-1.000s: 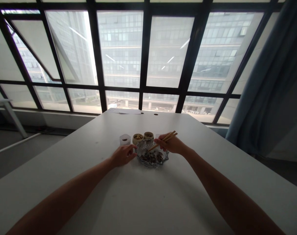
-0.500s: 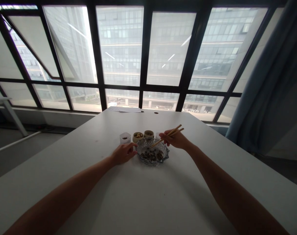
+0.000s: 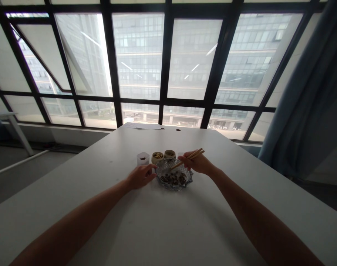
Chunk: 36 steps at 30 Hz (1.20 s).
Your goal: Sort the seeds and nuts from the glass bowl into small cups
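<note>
A clear glass bowl (image 3: 163, 166) with a scalloped rim stands on the white table, with dark, mixed small pieces (image 3: 172, 179) in its bottom. My left hand (image 3: 140, 176) rests at the bowl's left side, its thumb and fingers closed on the rim. In my right hand (image 3: 197, 162) is a pair of wooden chopsticks (image 3: 195, 154), slanting down to the left. Their tips are inside the bowl, over its far part; I cannot make out anything between them.
Just behind the bowl are a white cup (image 3: 143, 159) with dark bits, a beige pot (image 3: 157, 157) with yellowish pieces and another beige pot (image 3: 169, 154). My right hand partly covers another pale cup (image 3: 181, 154). Paper sheets (image 3: 143, 126) lie at the table's far edge.
The chopsticks lie flatter, and their back ends have come lower and closer together. My left hand stays at the bowl's rim. The whole view has shifted slightly.
</note>
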Motion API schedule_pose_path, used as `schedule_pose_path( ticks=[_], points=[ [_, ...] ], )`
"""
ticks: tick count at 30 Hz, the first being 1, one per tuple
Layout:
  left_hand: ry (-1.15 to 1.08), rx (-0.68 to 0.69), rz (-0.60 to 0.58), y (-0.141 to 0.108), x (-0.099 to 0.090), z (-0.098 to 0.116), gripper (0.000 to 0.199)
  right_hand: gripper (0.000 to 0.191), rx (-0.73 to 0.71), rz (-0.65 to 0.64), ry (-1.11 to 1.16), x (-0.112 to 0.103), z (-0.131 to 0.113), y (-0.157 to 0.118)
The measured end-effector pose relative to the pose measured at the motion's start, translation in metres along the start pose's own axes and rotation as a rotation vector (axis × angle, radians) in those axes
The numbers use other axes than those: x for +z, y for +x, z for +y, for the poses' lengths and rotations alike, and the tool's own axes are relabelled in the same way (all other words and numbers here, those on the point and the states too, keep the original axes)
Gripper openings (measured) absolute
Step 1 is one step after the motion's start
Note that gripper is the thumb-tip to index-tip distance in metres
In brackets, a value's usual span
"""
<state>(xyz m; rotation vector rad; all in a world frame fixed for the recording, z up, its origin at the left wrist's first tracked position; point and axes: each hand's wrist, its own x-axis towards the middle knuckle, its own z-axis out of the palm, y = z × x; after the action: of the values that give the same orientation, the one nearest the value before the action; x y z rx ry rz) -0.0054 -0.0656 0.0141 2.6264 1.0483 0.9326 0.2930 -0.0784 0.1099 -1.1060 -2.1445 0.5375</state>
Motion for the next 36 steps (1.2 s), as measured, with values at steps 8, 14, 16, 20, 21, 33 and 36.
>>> schedule_pose_path(
  ticks=[8,14,16,20,21,33,36],
  points=[
    [0.001,0.023,0.012,0.001,-0.001,0.002,0.034,0.058,0.115,0.121,0.235,-0.004,0.019,0.004],
    [-0.008,0.015,0.021,0.0,0.001,0.0,0.032,0.058,0.196,0.264,0.601,-0.011,0.034,0.008],
    [-0.012,0.007,0.023,0.0,0.001,0.0,0.032,0.058,0.228,0.272,0.682,-0.013,0.039,0.01],
    [-0.018,0.007,0.021,0.0,0.001,0.001,0.032,0.059,0.217,0.329,0.654,-0.018,0.041,0.009],
    [-0.021,0.005,0.019,0.0,0.001,0.001,0.033,0.059,0.197,0.367,0.602,-0.02,0.04,0.008],
    [-0.052,0.003,0.019,0.002,0.003,-0.002,0.032,0.054,-0.01,0.684,-0.066,-0.042,0.032,-0.008],
    [-0.048,0.005,0.022,0.001,0.002,0.0,0.033,0.058,0.029,0.613,-0.089,-0.04,0.036,-0.007]
  ],
)
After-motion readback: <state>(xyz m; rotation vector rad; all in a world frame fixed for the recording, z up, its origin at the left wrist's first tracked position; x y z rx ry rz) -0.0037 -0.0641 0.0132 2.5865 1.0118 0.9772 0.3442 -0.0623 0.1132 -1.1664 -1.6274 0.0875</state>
